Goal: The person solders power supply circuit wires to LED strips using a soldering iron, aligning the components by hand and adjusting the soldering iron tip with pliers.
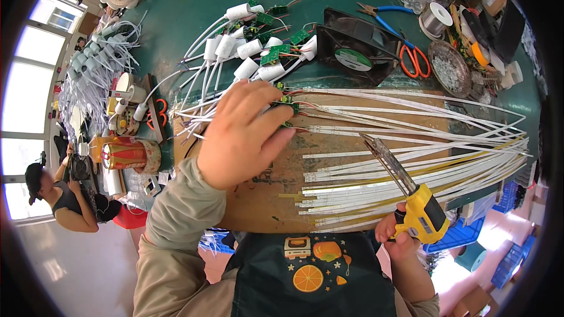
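Observation:
My left hand (244, 132) reaches over a cardboard sheet (276, 179), its fingers and thumb closed round the edge of a small green circuit board (286, 103) with thin wires. The fingertips partly hide the board. White LED strips (376, 111) run from these boards to the right. My right hand (398, 233) grips a yellow and black soldering gun (426, 217), its long metal tip pointing up and left above the strips. Beyond my left hand lies a heap of white cylindrical housings (249, 49) with white cables and more green boards.
A black fan (355, 47) stands at the far middle, beside blue-handled pliers (385, 17) and red scissors (415, 61). A solder spool (435, 19) and a round metal dish (449, 67) sit at right. Left are bundled cables (97, 76), a tin can (126, 155) and another person (76, 202).

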`<act>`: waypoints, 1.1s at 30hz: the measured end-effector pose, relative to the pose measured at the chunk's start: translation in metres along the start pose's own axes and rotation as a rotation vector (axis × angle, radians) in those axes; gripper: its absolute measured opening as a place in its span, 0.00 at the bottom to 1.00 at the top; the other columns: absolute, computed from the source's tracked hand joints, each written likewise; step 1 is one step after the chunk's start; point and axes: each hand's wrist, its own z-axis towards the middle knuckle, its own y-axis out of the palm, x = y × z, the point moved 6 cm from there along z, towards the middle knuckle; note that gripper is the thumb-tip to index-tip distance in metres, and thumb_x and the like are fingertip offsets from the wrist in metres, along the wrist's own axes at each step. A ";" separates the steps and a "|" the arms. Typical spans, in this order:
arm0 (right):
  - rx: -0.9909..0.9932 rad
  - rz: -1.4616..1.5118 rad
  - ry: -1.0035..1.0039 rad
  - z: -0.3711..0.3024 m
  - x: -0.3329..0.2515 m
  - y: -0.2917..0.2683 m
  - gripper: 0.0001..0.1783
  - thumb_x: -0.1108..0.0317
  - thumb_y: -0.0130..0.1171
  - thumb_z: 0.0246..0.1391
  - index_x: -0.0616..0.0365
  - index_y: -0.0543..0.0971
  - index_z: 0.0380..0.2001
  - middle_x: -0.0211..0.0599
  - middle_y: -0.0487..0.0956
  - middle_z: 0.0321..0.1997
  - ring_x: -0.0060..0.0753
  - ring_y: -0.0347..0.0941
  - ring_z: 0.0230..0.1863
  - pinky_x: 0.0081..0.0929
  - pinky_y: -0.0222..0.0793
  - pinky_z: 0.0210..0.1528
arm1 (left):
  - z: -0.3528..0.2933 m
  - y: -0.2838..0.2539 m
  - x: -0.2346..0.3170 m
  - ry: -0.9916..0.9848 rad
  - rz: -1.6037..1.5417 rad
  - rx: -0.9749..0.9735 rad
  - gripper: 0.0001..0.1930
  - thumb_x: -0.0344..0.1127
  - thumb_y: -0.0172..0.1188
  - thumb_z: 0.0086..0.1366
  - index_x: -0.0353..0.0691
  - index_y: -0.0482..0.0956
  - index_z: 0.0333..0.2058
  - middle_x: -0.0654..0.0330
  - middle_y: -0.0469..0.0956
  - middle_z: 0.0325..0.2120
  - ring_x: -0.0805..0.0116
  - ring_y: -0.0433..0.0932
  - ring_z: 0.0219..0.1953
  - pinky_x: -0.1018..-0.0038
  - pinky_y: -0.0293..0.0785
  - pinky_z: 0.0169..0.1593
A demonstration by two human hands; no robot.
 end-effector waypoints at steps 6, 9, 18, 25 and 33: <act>-0.016 0.004 0.003 0.001 0.001 0.002 0.37 0.60 0.68 0.52 0.60 0.65 0.61 0.34 0.72 0.26 0.33 0.71 0.24 0.32 0.69 0.27 | 0.031 0.002 -0.084 -0.288 -0.029 -0.046 0.13 0.34 0.64 0.57 0.38 0.81 0.41 0.51 0.80 0.42 0.50 0.77 0.46 0.62 0.73 0.50; 0.003 -0.022 0.005 0.002 0.000 0.002 0.38 0.57 0.68 0.52 0.61 0.65 0.61 0.33 0.71 0.26 0.29 0.68 0.24 0.30 0.69 0.26 | 0.048 0.016 -0.096 -0.255 0.012 -0.120 0.14 0.35 0.63 0.59 0.39 0.80 0.44 0.50 0.80 0.44 0.50 0.77 0.47 0.62 0.73 0.50; 0.014 -0.093 0.002 0.002 -0.002 0.006 0.39 0.54 0.67 0.53 0.62 0.63 0.61 0.32 0.70 0.26 0.26 0.66 0.24 0.27 0.68 0.26 | 0.056 0.034 -0.099 -0.199 -0.001 -0.189 0.13 0.33 0.63 0.55 0.41 0.79 0.41 0.54 0.78 0.36 0.53 0.77 0.44 0.61 0.73 0.47; -0.002 -0.083 0.004 0.002 -0.001 0.005 0.37 0.56 0.66 0.54 0.61 0.63 0.61 0.32 0.70 0.26 0.25 0.66 0.24 0.26 0.68 0.26 | 0.048 0.028 -0.102 -0.199 -0.062 -0.153 0.15 0.32 0.65 0.55 0.41 0.78 0.42 0.60 0.76 0.36 0.63 0.77 0.39 0.69 0.74 0.41; -0.005 -0.074 0.014 0.002 0.001 0.003 0.37 0.58 0.66 0.53 0.62 0.63 0.61 0.32 0.70 0.26 0.26 0.66 0.24 0.27 0.68 0.26 | 0.036 -0.018 -0.101 -0.435 -0.101 -0.098 0.16 0.32 0.66 0.55 0.39 0.81 0.44 0.57 0.81 0.34 0.62 0.78 0.36 0.70 0.75 0.43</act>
